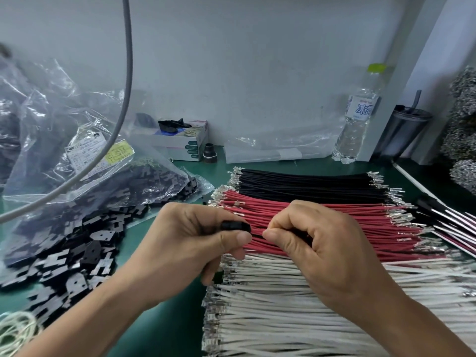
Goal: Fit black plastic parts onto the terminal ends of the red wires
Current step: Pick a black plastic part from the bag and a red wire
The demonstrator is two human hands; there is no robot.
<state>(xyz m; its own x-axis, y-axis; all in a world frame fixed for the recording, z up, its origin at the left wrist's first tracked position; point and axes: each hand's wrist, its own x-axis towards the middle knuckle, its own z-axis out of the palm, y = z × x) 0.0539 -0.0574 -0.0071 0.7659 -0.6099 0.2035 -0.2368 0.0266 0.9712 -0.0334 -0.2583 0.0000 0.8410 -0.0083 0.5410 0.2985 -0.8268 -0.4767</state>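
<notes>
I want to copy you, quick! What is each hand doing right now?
Left hand: fingers pinch a black plastic part.
Right hand: fingers curled, pinching something thin and dark, apparently a wire; its colour cannot be told.

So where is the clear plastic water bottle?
The clear plastic water bottle stands upright at the far right, against the wall, left of the dark tumbler.

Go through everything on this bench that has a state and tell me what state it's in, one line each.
Left hand: pinching a black plastic part.
Right hand: pinching a dark wire, which is mostly hidden.
Red wires: lying in a flat row, terminals bare.
Black wires: lying in a row behind the red.
White wires: lying in a row nearest the person.
Water bottle: upright, capped.
Plastic bag of black parts: open, parts spilled out.
Cardboard box: open.
</notes>
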